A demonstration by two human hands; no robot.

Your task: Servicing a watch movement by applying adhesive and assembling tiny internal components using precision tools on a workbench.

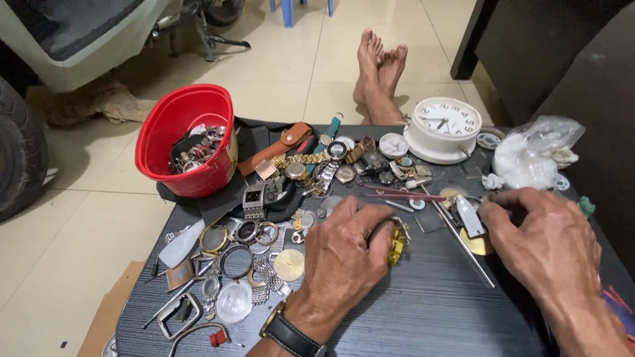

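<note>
My left hand (344,254) lies on the dark surface (430,311), fingers closed round a gold watch band (397,242) showing at its 3 o'clock side. At 3 o'clock, well apart, my right hand (549,244) has fingers pinched on a thin tool (463,248). At 9 o'clock lie loose watch cases (245,231). Farther, at 11 o'clock, stands a red bucket (188,142); at 1 o'clock, a white alarm clock (444,129).

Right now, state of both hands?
Left hand: closed around a gold watch bracelet.
Right hand: fingers curled near a small white piece; whether it grips anything cannot be told.
</note>
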